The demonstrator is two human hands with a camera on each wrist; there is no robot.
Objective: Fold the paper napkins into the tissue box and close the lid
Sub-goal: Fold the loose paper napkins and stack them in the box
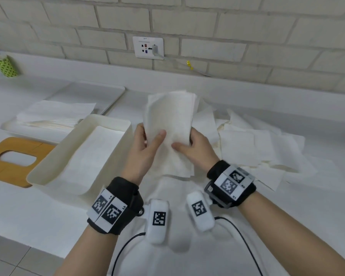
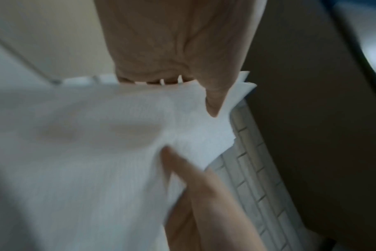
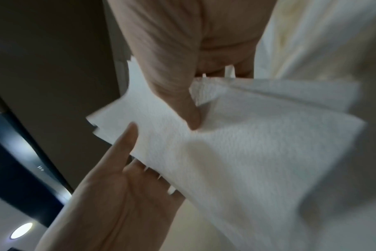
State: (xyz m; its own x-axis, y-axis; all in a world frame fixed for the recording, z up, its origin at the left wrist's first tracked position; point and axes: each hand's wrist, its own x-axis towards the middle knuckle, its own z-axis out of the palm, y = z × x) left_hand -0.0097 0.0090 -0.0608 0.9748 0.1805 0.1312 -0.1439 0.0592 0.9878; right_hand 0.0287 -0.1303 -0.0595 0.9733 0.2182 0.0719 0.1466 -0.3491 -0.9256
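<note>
Nearest, the two forearms reach in over the white table (image 1: 24,220), each wrist wrapped in a black band with printed markers. Just beyond them, both hands hold one folded stack of napkins (image 1: 168,134) up off the table, tilted with its far end higher. The left hand (image 1: 145,148) grips the stack's left edge, thumb laid across the front and fingers behind. The right hand (image 1: 195,148) grips the right edge the same way, thumb on the front face. In the wrist views each thumb presses the paper against the fingers behind it, and the layered corners of the stack fan out slightly.

Under and right of the hands, loose napkins (image 1: 253,148) lie scattered and overlapping on the table. Left of the hands stands the open box (image 1: 110,120), cream-coloured, with flat napkins already lying in it. Its wooden lid (image 1: 14,144), with a rounded slot, lies flat on the table, left of the box and partly behind it. Farther back sits a white tray (image 1: 108,92) carrying another pile of paper (image 1: 54,114). At the far left stands a green patterned cup (image 1: 6,65), and on the brick wall is a socket (image 1: 148,47) with a plug in it.
</note>
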